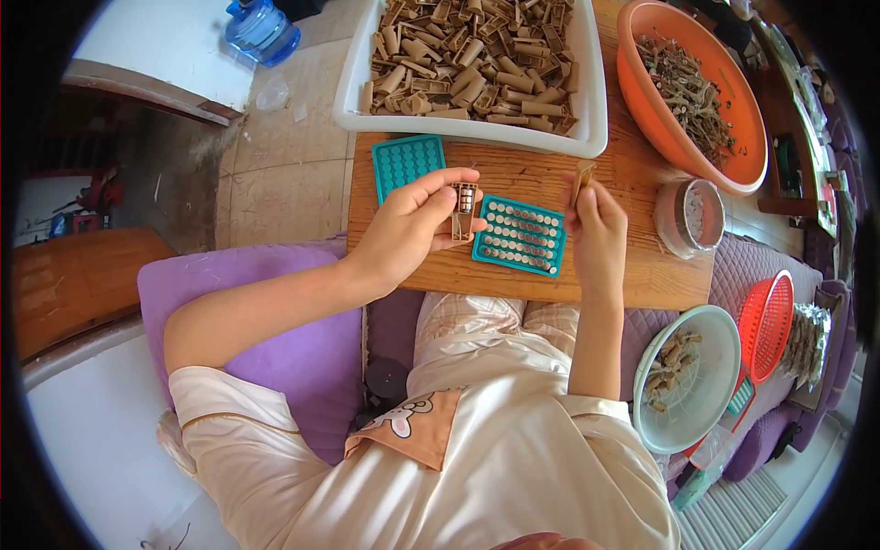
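My left hand (403, 229) is closed around the edges of a small tan plastic casing (460, 229). The casing's open face shows silvery round pieces seated in its upper part. To its right, my right hand (600, 220) pinches a thin tan-brown piece (582, 176) upright between thumb and fingers; its exact kind is unclear. Between the hands on the wooden table lies a teal tray (515, 267) with rows of small round pieces, some white and some darker. A second teal tray (408, 165) with round recesses lies beyond my left hand.
A white bin (467, 127) of tan casings stands at the table's far side. Right of it are an orange basin (753, 137) of brown bits and a round tub (674, 240). A pale green basin (729, 394) and red basket (767, 321) sit on the sofa.
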Demonstrator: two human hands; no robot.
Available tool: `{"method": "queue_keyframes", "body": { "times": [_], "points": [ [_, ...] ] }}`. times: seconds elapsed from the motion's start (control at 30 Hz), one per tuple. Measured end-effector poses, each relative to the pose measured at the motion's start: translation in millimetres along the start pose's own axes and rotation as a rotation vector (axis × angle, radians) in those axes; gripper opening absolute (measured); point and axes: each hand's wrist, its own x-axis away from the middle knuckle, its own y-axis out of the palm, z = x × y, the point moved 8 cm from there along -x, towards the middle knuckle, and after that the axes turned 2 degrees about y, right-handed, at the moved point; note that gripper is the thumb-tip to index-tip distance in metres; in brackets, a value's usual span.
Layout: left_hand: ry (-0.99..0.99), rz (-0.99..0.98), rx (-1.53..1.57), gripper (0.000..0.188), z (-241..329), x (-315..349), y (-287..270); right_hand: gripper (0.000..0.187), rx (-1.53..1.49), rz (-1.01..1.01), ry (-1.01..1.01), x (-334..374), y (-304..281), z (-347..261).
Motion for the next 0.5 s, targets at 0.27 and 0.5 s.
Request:
{"method": "queue_keyframes", "body": {
  "times": [0.27, 0.5],
  "points": [
    [0.156, -0.036, -0.221, 0.032, 9.8, 10.8, 14.9, 0.031, -0.551, -0.153, 0.11, 49.1, 13.3, 8.4],
    [0.321, -0.046, -0.366, 0.033, 19.2, 23.2, 31.1, 0.032, -0.548, -0.157, 0.139, 71.0, 42.7, 7.1]
  ]
}}
